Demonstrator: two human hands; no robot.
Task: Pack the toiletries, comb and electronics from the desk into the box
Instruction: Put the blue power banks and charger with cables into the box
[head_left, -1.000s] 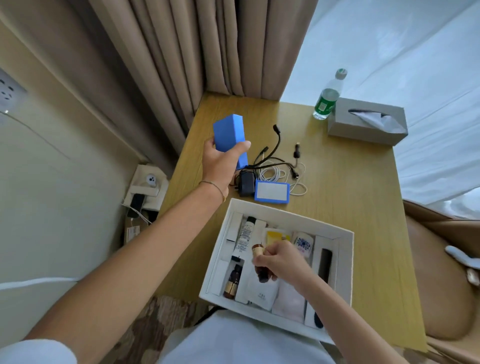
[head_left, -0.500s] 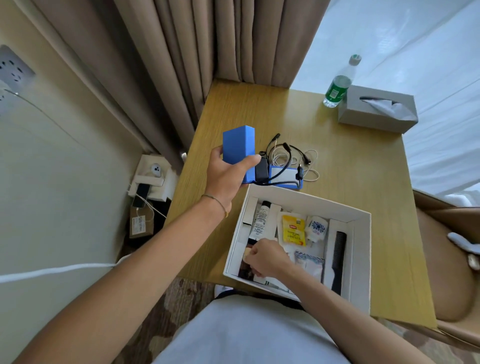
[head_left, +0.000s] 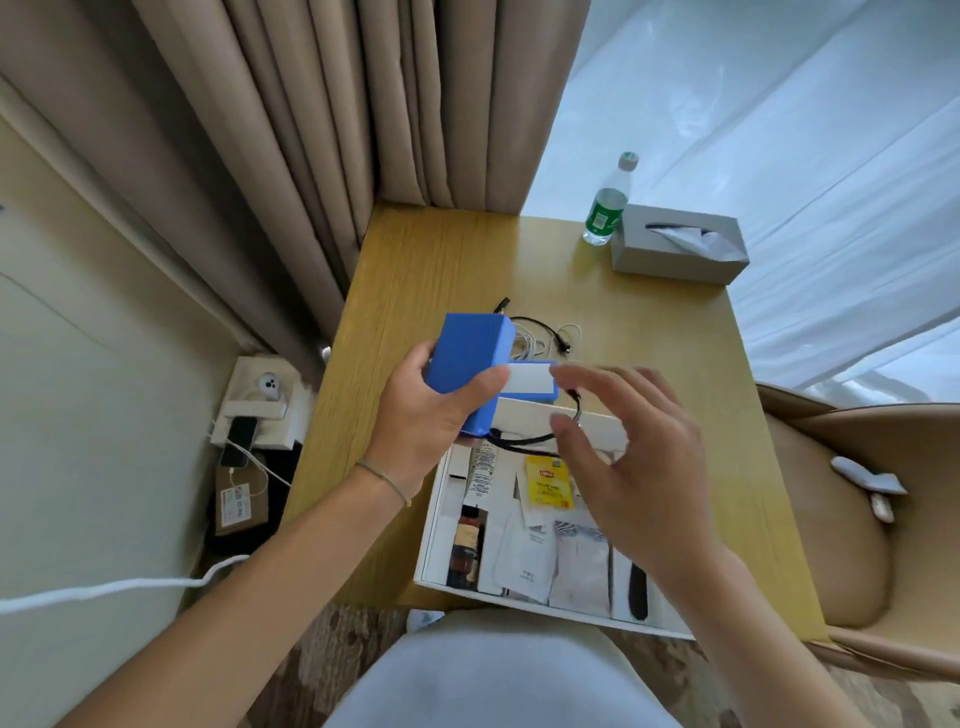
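My left hand (head_left: 426, 415) grips a blue block-shaped device (head_left: 467, 358) above the far left corner of the white box (head_left: 434, 525); a black cable (head_left: 519, 441) hangs from it over the box rim. My right hand (head_left: 628, 457), blurred, hovers open above the box, fingers spread, holding nothing. Inside the box lie a white tube (head_left: 483, 470), a yellow sachet (head_left: 548, 480), a dark bottle (head_left: 466, 540), white packets (head_left: 524, 561) and a black comb (head_left: 638, 590). On the desk behind it sit a blue-edged white power bank (head_left: 530, 379) and tangled cables (head_left: 540, 332).
A water bottle (head_left: 605, 205) and a grey tissue box (head_left: 678, 244) stand at the desk's far right corner. Curtains hang behind the desk. A tan chair (head_left: 852, 519) is on the right. Chargers and a socket box (head_left: 257, 405) sit on the floor to the left.
My right hand has let go of the small bottle in the box and risen open above it. My left hand has brought the blue device nearer the box.
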